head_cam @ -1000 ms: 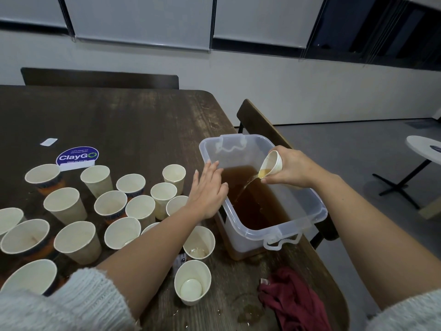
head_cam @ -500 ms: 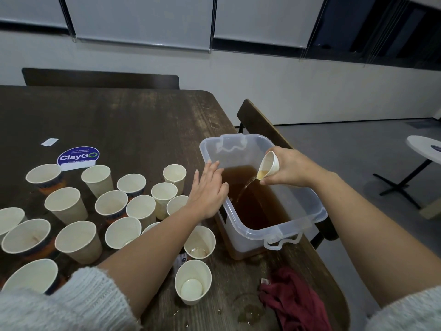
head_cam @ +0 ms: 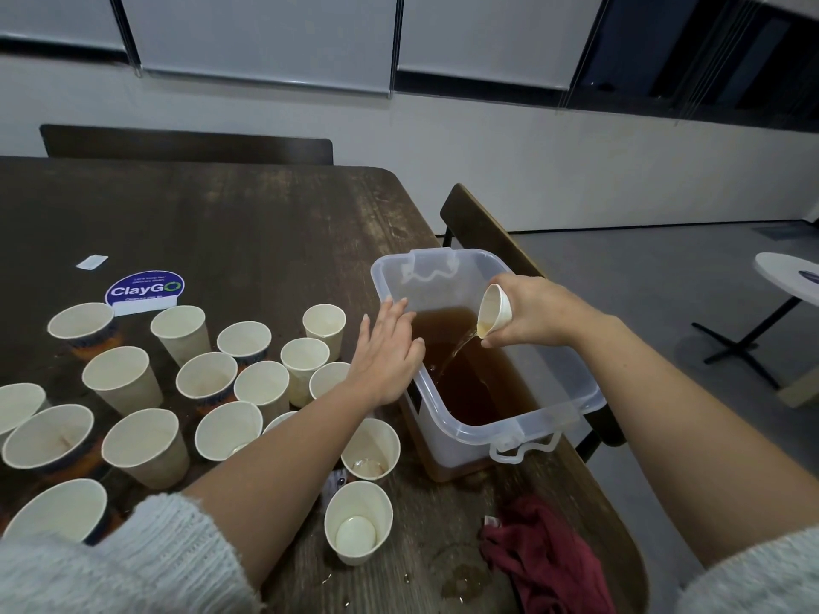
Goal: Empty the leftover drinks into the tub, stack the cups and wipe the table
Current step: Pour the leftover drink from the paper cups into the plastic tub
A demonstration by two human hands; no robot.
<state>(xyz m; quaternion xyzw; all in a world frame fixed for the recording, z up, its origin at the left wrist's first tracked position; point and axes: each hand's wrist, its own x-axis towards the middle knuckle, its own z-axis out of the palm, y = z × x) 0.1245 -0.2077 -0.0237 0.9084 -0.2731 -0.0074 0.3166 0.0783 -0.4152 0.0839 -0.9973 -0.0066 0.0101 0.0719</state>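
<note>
The room was dim and evenly lit, the light cool and diffuse from overhead, with no hard shadows. The dark wooden table took a faint sheen across its middle. Wide-angle distortion bowed the window blinds and wall lines near the edges. The fuzzy sleeves at the bottom looked soft and blurred.
</note>
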